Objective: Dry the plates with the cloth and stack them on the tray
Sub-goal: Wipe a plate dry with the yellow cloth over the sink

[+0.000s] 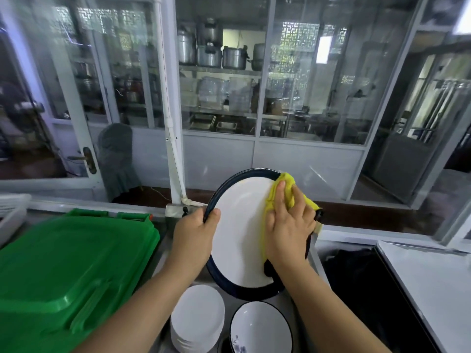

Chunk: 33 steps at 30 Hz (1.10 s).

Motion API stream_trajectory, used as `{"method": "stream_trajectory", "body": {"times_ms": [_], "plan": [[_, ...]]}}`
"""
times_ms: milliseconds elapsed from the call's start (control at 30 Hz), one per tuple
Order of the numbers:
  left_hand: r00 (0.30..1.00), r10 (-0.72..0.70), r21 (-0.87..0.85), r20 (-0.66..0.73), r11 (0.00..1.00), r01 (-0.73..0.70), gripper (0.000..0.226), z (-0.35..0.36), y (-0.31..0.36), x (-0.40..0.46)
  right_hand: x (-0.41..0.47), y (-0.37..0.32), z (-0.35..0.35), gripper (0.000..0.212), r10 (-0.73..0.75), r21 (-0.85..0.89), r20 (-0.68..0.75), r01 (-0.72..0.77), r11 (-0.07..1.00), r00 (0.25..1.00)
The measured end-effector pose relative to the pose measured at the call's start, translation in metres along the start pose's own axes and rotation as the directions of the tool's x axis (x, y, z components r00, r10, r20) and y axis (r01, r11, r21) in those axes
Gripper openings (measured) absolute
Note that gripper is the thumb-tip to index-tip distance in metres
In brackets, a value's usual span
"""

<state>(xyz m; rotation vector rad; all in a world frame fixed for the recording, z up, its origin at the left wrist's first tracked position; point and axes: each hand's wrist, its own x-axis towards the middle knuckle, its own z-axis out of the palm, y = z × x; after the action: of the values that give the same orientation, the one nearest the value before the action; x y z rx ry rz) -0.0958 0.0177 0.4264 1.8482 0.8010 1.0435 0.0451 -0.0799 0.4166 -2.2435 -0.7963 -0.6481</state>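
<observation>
Holding a big oval plate (242,233) tilted up in front of me, dark rim and white middle. My left hand (195,233) has its grip curled round the rim at 9 o'clock, thumb on the face. My right hand (288,225) presses a yellow cloth (281,184) flat on the plate at 2 o'clock, fingers spread. White plates (197,319) are stacked at 6 o'clock beside a bowl (260,327); green lid (63,271) at 8.

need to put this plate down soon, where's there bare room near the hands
Bare white counter at right, past the black bin. The flat green lid at left is bare too. Crowded directly below the held plate: white plate stack and blue-rimmed bowl fill it.
</observation>
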Motion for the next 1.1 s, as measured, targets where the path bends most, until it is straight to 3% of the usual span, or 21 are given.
{"method": "stream_trajectory", "body": {"times_ms": [133, 200, 267, 367, 567, 667, 733, 800, 867, 967, 1100], "plan": [[0.999, 0.034, 0.053, 0.025, 0.998, -0.036, 0.041, 0.008, 0.011, -0.002, 0.007, -0.004, -0.011, 0.065, -0.013, 0.22, -0.065, 0.027, 0.975, 0.998], [0.996, 0.066, 0.079, 0.062, 0.994, -0.071, 0.04, 0.011, 0.017, -0.002, 0.012, -0.012, -0.021, 0.062, -0.191, 0.272, -0.065, 0.202, 0.941, 0.979], [0.992, 0.077, 0.088, 0.099, 0.992, -0.086, 0.034, 0.014, 0.023, -0.002, 0.014, -0.016, -0.032, 0.058, -0.453, 0.291, -0.037, 0.444, 0.848, 0.891], [0.991, 0.079, 0.076, 0.106, 0.993, -0.087, 0.03, 0.014, 0.029, 0.0, 0.021, -0.011, -0.049, 0.058, -0.627, 0.357, 0.016, 0.581, 0.731, 0.779], [0.975, 0.194, 0.199, 0.105, 0.957, -0.212, 0.042, 0.016, 0.039, -0.005, 0.047, -0.004, -0.069, 0.049, -0.708, 0.015, 0.088, 0.709, 0.705, 0.701], [0.969, 0.23, 0.237, 0.088, 0.94, -0.245, 0.04, 0.017, 0.04, -0.008, 0.059, -0.001, -0.074, 0.043, -0.741, -0.031, 0.104, 0.747, 0.664, 0.664], [0.968, 0.244, 0.23, 0.058, 0.94, -0.251, 0.039, 0.013, 0.039, -0.009, 0.069, 0.009, -0.075, 0.039, -0.642, 0.031, 0.099, 0.643, 0.766, 0.76], [0.972, 0.236, 0.175, 0.008, 0.957, -0.233, 0.039, 0.008, 0.037, -0.01, 0.075, 0.029, -0.072, 0.035, -0.441, 0.169, 0.135, 0.418, 0.892, 0.887], [0.981, 0.189, 0.044, -0.044, 0.981, -0.188, 0.035, 0.003, 0.037, -0.013, 0.072, 0.052, -0.065, 0.027, -0.245, 0.367, 0.16, 0.173, 0.914, 0.956], [0.982, 0.127, -0.095, -0.141, 0.985, -0.141, 0.03, 0.001, 0.037, -0.013, 0.057, 0.064, -0.053, 0.014, -0.022, 0.557, 0.19, -0.089, 0.826, 0.982], [0.991, 0.098, -0.055, -0.086, 0.993, -0.103, 0.034, -0.001, 0.031, -0.011, 0.06, 0.064, -0.055, 0.012, -0.011, 0.605, 0.26, -0.154, 0.781, 0.965]]}}
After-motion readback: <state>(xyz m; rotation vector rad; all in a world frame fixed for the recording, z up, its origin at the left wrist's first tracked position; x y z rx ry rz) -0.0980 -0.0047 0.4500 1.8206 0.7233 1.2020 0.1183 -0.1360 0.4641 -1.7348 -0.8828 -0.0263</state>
